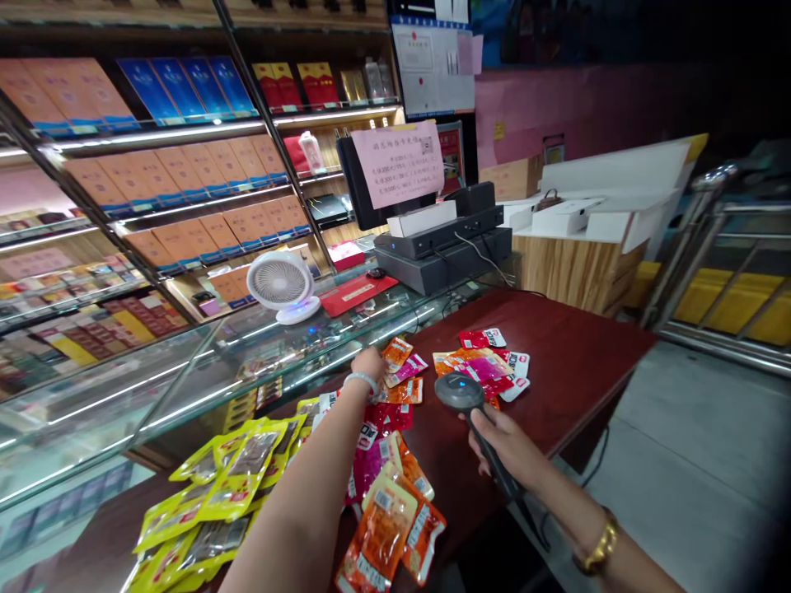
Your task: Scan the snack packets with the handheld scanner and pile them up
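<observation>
My left hand point(369, 364), with a beaded bracelet at the wrist, reaches across the table. Its fingers curl at the edge of an orange snack packet point(396, 353); the fingertips are partly hidden. Below lie more packets, a magenta one point(406, 370) and larger orange ones point(378, 527). My right hand point(503, 445) grips the handle of a black barcode scanner point(461, 391), a small blue light on its head. The scanner head hangs beside a second pile of red, orange and magenta packets point(479, 364). Yellow snack bags point(228, 478) lie heaped left of my left forearm.
A glass counter point(203, 387) runs along the table's point(556, 354) far left edge, bearing a white fan point(281, 284) and a red folder point(357, 294). Behind stand a till point(442, 247) with a pink notice and shelves of boxes. The scanner's cable point(537, 527) trails downward. Metal railings point(723, 272) stand right.
</observation>
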Demonstrator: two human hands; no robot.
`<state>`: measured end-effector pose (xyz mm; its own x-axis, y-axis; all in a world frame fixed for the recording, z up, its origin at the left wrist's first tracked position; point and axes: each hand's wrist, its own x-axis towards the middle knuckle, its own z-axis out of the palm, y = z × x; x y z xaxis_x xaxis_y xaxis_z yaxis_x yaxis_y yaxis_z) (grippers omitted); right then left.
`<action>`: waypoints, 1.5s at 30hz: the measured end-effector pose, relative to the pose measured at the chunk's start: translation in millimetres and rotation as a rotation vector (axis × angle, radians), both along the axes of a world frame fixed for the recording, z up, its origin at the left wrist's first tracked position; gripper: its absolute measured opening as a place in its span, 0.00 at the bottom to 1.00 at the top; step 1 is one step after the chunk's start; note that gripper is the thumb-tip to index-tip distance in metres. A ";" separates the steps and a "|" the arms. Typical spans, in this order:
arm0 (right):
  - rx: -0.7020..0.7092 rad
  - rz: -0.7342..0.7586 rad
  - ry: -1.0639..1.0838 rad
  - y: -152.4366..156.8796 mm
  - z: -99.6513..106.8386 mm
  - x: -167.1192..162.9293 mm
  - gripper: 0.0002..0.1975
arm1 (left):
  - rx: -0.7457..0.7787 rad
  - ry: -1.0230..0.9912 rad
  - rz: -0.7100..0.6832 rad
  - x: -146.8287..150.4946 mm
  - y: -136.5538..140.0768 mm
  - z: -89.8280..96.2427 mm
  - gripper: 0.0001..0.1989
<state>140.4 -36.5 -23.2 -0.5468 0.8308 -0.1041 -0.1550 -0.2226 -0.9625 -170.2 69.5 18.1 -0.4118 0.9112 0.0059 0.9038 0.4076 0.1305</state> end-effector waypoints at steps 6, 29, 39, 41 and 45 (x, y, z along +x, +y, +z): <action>0.029 0.011 0.017 3.2 7.8 -4.7 0.29 | 0.306 -0.215 -0.068 17.7 -9.8 3.2 0.07; 0.038 0.001 -0.002 -5.3 -0.2 10.1 0.28 | 0.076 0.078 -0.163 65.1 -9.2 12.7 0.15; 0.060 0.014 -0.020 -6.0 4.5 12.0 0.28 | 0.126 -0.194 -0.153 44.3 -10.5 8.1 0.11; 0.071 0.022 -0.031 -6.2 10.1 11.2 0.29 | 0.172 -0.310 -0.144 51.5 -10.4 12.5 0.11; 0.083 0.023 -0.044 -6.3 17.9 9.2 0.30 | 0.190 -0.234 -0.208 62.6 -17.2 19.1 0.10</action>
<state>149.6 -42.8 -5.3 -0.5625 0.8246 -0.0599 -0.1078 -0.1449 -0.9835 -107.7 52.3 37.2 -0.2283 0.9673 0.1104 0.9013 0.1671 0.3997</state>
